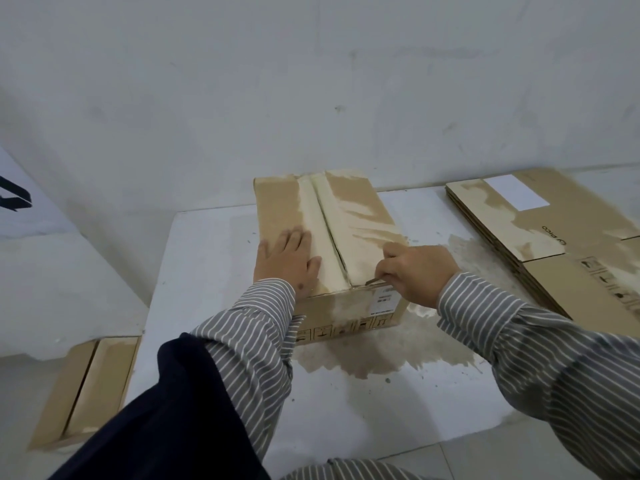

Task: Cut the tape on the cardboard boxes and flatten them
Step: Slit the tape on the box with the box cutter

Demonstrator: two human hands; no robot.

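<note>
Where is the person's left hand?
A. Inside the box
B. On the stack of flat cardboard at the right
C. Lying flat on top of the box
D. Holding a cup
C: the left hand lies flat with straight fingers on top of the cardboard box, beside the tape seam, while the right hand works at the box's near edge.

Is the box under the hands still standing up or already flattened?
Standing. The box still shows its top and front face, flaps closed, left hand flat on top; the flattened boxes lie right.
</note>
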